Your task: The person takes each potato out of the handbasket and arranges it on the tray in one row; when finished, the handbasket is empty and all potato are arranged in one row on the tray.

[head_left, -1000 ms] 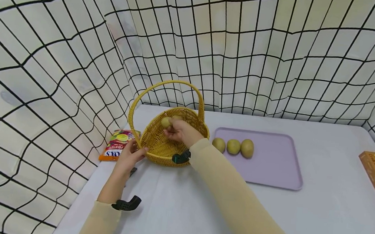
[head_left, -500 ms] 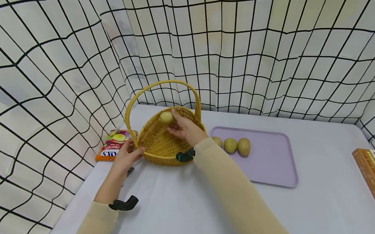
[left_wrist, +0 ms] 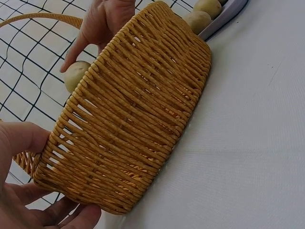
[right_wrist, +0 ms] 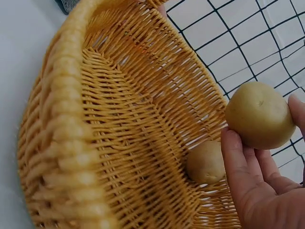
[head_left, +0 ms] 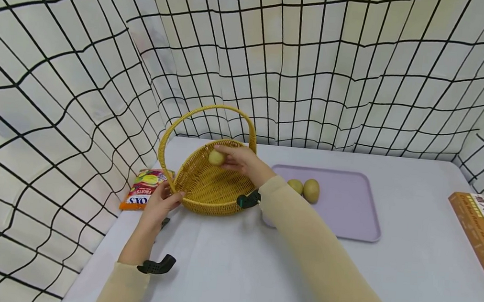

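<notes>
My left hand grips the left end of a yellow wicker basket near the foot of its tall handle, with the thumb on the near rim and fingers underneath, as the left wrist view shows. Inside the basket's opening, in the head view, my right hand pinches a round potato between thumb and fingers. The right wrist view has this held potato apart from the weave. A second potato lies inside the basket there; in the head view my right hand hides it.
Right of the basket lies a lilac tray with potatoes at its left side, partly covered by my right sleeve. A fruit candy bag is left of the basket. A brown box sits far right. Black netting surrounds the table.
My right hand has shifted slightly right relative to the basket, the potato in its fingers now more exposed. A second potato seen behind the hand is hidden now. The left hand keeps its grip.
</notes>
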Motion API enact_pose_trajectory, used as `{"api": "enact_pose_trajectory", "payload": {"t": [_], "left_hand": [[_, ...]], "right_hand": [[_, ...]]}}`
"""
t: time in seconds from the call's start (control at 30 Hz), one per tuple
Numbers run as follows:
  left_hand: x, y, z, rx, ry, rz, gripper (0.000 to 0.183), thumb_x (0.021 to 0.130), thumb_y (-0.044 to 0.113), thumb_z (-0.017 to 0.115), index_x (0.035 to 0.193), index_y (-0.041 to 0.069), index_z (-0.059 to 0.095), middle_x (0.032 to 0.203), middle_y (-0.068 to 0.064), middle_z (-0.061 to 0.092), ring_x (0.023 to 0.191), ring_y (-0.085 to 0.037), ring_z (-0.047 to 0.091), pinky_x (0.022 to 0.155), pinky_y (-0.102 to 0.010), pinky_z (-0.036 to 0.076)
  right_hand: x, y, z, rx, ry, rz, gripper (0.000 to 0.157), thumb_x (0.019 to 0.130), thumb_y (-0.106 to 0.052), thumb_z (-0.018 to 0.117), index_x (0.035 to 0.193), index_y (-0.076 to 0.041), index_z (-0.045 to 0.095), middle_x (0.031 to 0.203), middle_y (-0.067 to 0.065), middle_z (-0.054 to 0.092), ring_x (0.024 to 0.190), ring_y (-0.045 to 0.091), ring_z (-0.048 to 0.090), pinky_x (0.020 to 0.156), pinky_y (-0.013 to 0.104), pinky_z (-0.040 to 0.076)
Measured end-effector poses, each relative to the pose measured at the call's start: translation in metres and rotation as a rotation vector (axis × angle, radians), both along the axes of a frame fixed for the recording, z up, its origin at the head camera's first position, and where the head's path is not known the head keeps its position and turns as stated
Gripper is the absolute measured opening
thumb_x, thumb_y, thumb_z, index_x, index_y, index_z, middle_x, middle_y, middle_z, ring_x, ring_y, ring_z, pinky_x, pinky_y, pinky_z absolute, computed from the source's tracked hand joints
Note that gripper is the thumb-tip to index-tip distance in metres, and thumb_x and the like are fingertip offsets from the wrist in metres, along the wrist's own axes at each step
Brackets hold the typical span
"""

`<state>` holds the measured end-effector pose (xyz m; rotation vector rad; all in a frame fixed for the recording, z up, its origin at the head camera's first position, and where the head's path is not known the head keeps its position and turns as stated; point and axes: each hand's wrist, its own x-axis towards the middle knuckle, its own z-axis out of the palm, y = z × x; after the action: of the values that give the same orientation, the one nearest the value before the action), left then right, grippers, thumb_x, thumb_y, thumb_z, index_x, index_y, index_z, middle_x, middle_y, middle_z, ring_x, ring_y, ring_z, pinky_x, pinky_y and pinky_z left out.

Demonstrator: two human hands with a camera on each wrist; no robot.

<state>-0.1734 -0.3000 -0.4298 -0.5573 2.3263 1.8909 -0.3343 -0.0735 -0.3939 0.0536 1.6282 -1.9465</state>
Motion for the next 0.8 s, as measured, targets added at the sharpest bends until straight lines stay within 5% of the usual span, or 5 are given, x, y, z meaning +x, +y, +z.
{"api": "enact_pose_trajectory", "payload": {"t": [0.3,0.6,0.8], "left_hand": [[0.001,0.001,-0.003,-0.003,-0.003,-0.011,0.078,0.103,0.024,0.063,0.166,0.02,0.018,0.169,-0.011,0.028,0.141,-0.024,0.043,0.119,-0.04,0.042],[0.002,-0.001,-0.004,-0.014,-0.004,-0.028,0.079,0.102,0.027,0.065,0.166,0.019,0.019,0.167,-0.011,0.032,0.129,-0.015,0.05,0.11,-0.027,0.05],[-0.001,0.0,-0.002,-0.025,0.008,-0.024,0.077,0.103,0.025,0.064,0.166,0.017,0.02,0.166,-0.012,0.033,0.127,-0.013,0.049,0.11,-0.025,0.05]], "right_hand": [[0.002,0.021,0.016,0.052,0.065,0.048,0.077,0.091,-0.027,0.081,0.15,0.005,0.045,0.147,0.025,0.052,0.127,0.035,0.062,0.1,0.039,0.059],[0.009,0.043,0.043,0.093,0.109,0.112,0.078,0.089,-0.027,0.082,0.148,0.007,0.044,0.142,0.027,0.055,0.123,0.033,0.065,0.091,0.032,0.063],[0.013,0.06,0.057,0.137,0.161,0.177,0.064,0.091,-0.028,0.08,0.138,0.008,0.057,0.137,0.025,0.06,0.123,0.031,0.065,0.091,0.033,0.063]]}}
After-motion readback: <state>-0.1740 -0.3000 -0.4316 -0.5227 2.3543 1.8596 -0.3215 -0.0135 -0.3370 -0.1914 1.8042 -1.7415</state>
